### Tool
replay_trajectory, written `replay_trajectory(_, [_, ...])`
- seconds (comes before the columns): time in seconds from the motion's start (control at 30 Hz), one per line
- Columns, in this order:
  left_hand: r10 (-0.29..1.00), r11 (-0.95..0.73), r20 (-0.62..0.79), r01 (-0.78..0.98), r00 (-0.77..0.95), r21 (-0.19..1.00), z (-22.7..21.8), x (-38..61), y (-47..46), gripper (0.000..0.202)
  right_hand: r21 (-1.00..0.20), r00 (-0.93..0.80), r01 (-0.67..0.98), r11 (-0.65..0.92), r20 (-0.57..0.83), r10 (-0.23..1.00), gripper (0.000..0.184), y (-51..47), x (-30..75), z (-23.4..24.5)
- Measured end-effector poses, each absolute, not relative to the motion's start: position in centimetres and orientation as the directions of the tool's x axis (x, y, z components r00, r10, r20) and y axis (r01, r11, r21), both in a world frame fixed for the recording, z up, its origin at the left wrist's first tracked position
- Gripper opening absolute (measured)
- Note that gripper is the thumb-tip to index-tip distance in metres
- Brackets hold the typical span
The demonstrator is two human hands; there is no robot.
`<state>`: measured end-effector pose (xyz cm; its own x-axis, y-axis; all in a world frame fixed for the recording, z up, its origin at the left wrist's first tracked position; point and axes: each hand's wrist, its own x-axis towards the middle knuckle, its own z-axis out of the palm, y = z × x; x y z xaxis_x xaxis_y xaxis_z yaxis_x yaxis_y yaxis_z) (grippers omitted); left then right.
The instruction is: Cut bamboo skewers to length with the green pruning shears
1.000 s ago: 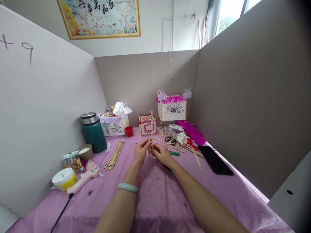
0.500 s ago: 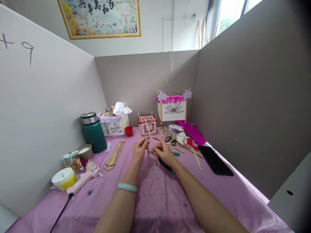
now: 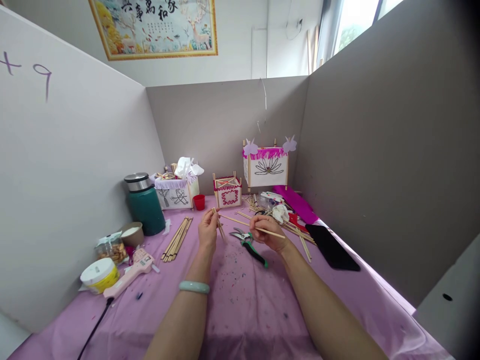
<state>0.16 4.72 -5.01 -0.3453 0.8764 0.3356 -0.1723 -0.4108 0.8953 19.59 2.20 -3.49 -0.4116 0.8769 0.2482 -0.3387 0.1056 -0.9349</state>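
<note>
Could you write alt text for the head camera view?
The left hand pinches a short wooden stick and the right hand a long wooden stick, above green-handled pruning shears on a pink tablecloth. Paper lanterns on wooden frames stand beyond.

Bamboo skewer (image 3: 280, 235) at 1 o'clock: pale tan. Pruning shears (image 3: 247, 243) at 12 o'clock: green-and-black handles, silver blades. Lantern panel (image 3: 265, 167) at 12 o'clock: white, black lotus line drawing, magenta fringe. Jade bangle (image 3: 194, 286) at 7 o'clock: pale green, mottled. Glue gun (image 3: 129, 280) at 8 o'clock: pink. Tablecloth (image 3: 240, 320) at 6 o'clock: pinkish violet, flecked with dark paint spots.
</note>
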Motion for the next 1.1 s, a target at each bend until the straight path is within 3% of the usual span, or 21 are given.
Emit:
replay_trajectory(0.1, [0.914,-0.353,0.294,-0.190,-0.280,0.916,-4.9,0.3,4.6,0.037,-0.937,-0.369,-0.328,0.121,0.245,0.897,0.012,2.1,20.2,-3.0])
replay_trajectory(0.3, [0.931,-0.318,0.273,-0.175,-0.240,0.932,-4.5,1.2,4.2,0.033,-0.813,-0.032,-0.463,0.354,0.414,0.910,0.032,2.2,19.6,-2.2])
replay_trajectory(0.4, [0.937,-0.320,0.288,-0.152,-0.200,0.935,-4.3,1.8,3.8,0.029,-0.840,0.001,-0.349,0.415,0.442,0.897,0.039,2.5,18.2,-2.9])
replay_trajectory(0.53, [0.947,-0.308,0.289,-0.145,-0.138,0.940,-4.2,2.0,3.4,0.031,-0.882,0.100,-0.140,0.450,0.440,0.893,0.035,3.1,16.4,-4.4])
replay_trajectory(0.8, [0.965,-0.260,0.255,-0.277,-0.053,0.925,-3.9,1.1,3.3,0.040,-0.865,-0.001,-0.251,0.434,0.448,0.894,0.031,3.3,16.8,-4.5])
replay_trajectory(0.97, [0.937,-0.066,0.125,-0.187,0.327,0.980,-3.5,1.0,2.4,0.037,-0.874,-0.006,-0.301,0.382,0.402,0.915,0.041,3.4,17.0,-4.4])
replay_trajectory(1.1, [0.885,0.011,0.072,-0.176,0.460,0.984,-3.6,1.0,2.1,0.036,-0.904,-0.010,-0.268,0.333,0.348,0.938,0.048,3.9,17.0,-4.9])
